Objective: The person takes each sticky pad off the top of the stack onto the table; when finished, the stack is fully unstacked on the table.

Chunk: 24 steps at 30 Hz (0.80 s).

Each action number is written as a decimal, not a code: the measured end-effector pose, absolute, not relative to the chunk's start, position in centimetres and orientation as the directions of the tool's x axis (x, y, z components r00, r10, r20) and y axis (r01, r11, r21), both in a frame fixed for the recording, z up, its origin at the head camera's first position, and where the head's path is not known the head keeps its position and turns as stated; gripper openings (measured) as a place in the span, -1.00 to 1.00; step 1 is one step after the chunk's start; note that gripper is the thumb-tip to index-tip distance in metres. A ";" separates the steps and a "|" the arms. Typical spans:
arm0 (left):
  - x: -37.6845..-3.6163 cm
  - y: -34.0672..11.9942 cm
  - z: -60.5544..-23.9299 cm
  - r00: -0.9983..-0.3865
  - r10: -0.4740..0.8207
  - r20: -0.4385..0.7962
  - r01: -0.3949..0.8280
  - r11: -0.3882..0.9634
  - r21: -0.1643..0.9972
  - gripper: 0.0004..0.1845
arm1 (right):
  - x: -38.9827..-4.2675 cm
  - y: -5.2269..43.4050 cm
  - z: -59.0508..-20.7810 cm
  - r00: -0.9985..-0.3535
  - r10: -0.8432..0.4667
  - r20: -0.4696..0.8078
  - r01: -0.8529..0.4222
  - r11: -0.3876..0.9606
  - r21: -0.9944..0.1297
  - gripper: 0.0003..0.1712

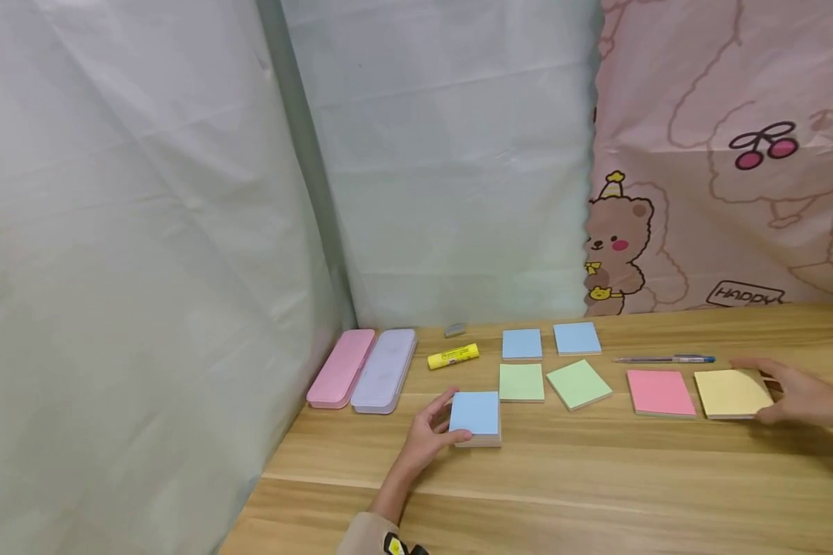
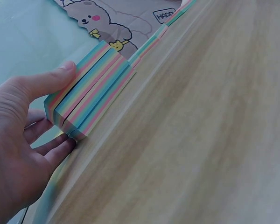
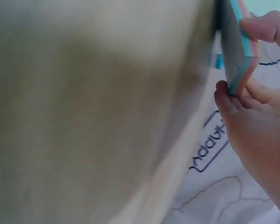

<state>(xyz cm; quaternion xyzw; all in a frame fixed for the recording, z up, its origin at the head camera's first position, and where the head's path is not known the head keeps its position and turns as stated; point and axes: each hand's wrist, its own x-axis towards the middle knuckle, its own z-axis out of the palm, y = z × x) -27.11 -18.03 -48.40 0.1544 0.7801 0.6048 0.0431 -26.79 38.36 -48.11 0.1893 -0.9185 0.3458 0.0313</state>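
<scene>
My left hand point(image 1: 426, 438) grips a stack of sticky note pads point(image 1: 475, 415) by its left side, thumb at the near edge and fingers behind. Its top sheet is blue; in the left wrist view the stack's sides point(image 2: 91, 91) show coloured stripes, with dark gaps between pads. At the right, my right hand point(image 1: 801, 393) holds a yellow-topped sticky note pad point(image 1: 732, 394) between thumb and fingers. The right wrist view shows that pad's grey underside point(image 3: 231, 46) raised off the table. A pink sticky note pad point(image 1: 661, 392) lies just left of it.
Two blue pads point(image 1: 522, 344) and two green pads point(image 1: 521, 383) lie beyond and right of the stack. A pen point(image 1: 666, 359) lies behind the pink pad. Farther left are a yellow glue stick point(image 1: 453, 356), a small grey object point(image 1: 454, 330), a pink case point(image 1: 342, 368) and a lavender case point(image 1: 385, 371).
</scene>
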 end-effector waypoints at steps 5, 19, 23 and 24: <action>-27.2 -18.0 -48.3 -0.947 0.298 0.124 0.193 0.217 0.957 -0.13 | -26.4 38.6 -48.7 -0.923 -0.343 0.174 -0.378 0.723 -0.578 0.24; -27.3 -18.2 -48.6 -0.947 0.300 0.115 0.186 0.218 0.958 -0.13 | -26.6 38.8 -50.2 -0.840 -0.394 0.373 -0.542 0.584 -0.604 0.49; -27.3 -18.2 -48.5 -0.946 0.303 0.114 0.185 0.219 0.958 -0.13 | -26.3 38.3 -48.9 -0.861 -0.356 0.362 -0.508 0.604 -0.614 0.40; -27.3 -18.2 -48.5 -0.945 0.306 0.112 0.184 0.218 0.958 -0.12 | -26.1 38.0 -48.4 -0.863 -0.350 0.364 -0.505 0.614 -0.607 0.36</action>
